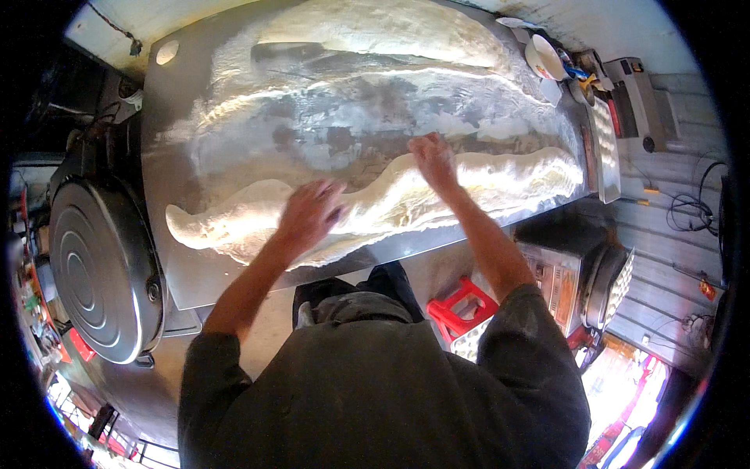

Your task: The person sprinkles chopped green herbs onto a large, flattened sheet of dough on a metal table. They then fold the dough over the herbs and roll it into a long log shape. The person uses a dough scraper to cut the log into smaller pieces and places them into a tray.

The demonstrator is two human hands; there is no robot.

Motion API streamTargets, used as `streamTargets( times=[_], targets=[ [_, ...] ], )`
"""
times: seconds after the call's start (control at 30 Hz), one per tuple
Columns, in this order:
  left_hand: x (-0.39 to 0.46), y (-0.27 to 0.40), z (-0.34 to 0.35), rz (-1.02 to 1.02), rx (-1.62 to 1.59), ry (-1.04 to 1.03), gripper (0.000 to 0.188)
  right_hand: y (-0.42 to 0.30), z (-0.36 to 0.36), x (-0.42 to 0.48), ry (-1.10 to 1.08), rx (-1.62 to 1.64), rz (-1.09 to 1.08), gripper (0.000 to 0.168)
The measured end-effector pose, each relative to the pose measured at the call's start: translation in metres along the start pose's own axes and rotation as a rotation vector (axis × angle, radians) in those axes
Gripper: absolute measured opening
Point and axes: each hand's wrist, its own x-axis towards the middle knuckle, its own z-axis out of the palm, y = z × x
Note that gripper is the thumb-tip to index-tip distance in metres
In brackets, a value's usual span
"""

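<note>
A long, uneven strip of pale dough (504,176) stretches across the near side of a floured metal worktable (173,140). A thinner flap of it lies along the table's front edge. My left hand (310,214), slightly blurred, is over the left half of the strip with its fingers apart. Farther right, my right hand (435,161) is at the strip's far edge with curled fingers; whether they pinch dough is hidden. A second, broad mass of dough (387,26) lies at the back of the table.
A large round dark metal lid or pan (88,269) stands left of the table. A bowl (544,57) and a pale dimpled tray (604,149) sit along the right side. Below are a red plastic stool (463,308) and a metal box-shaped appliance (551,275).
</note>
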Motion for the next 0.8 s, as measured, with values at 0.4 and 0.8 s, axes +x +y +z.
streamTargets(
  times=[0.4, 0.8],
  targets=[
    [0.065, 0.095, 0.104, -0.330, -0.103, 0.108, 0.038, 0.070, -0.057, -0.057, -0.533, 0.334, -0.089, 0.063],
    [0.058, 0.045, 0.124, 0.057, 0.268, -0.047, 0.040, 0.101, -0.045, -0.033, -0.418, 0.035, -0.486, 0.057]
  ],
)
